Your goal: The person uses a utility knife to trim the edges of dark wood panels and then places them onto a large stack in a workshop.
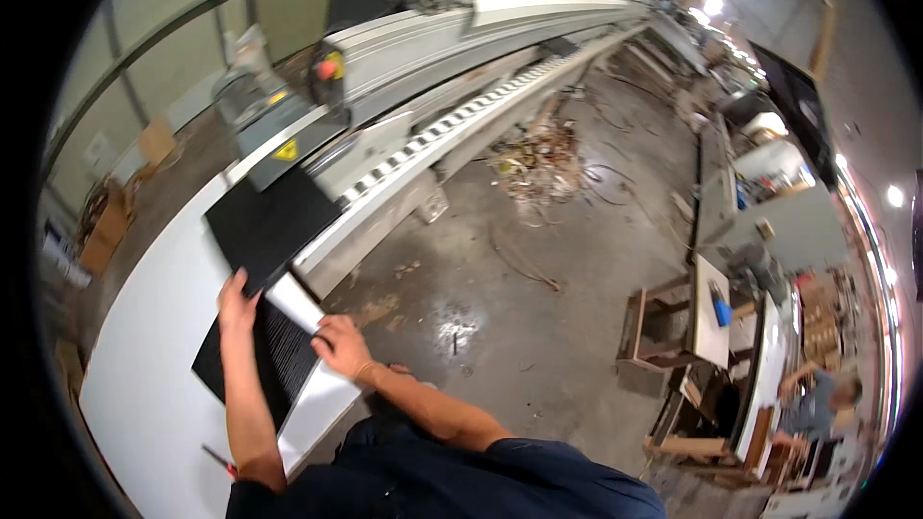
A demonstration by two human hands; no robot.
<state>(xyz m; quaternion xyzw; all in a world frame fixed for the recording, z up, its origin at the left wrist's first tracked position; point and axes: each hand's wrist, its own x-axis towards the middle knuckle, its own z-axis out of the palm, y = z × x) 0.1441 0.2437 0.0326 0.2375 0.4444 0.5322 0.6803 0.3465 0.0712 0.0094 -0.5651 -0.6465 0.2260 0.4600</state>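
A flat black panel (274, 216) lies on the white worktop (144, 356), its far side by the grey machine head. My left hand (237, 303) grips the near corner of this panel, thumb and fingers closed at its edge. Under and beside my left forearm rests a stack of dark, ridged-looking pieces (288, 351). My right hand (338, 344) is at the right edge of that stack, by a white strip, its fingers curled in. What sits inside the right fingers is hidden.
A long edge machine (452, 62) with a striped black-and-white track runs away to the upper right. A thin tool with a red handle (228, 469) lies on the worktop. Scrap is heaped on the floor (543, 163). Wooden benches (711, 317) and another person (817, 404) are at the right.
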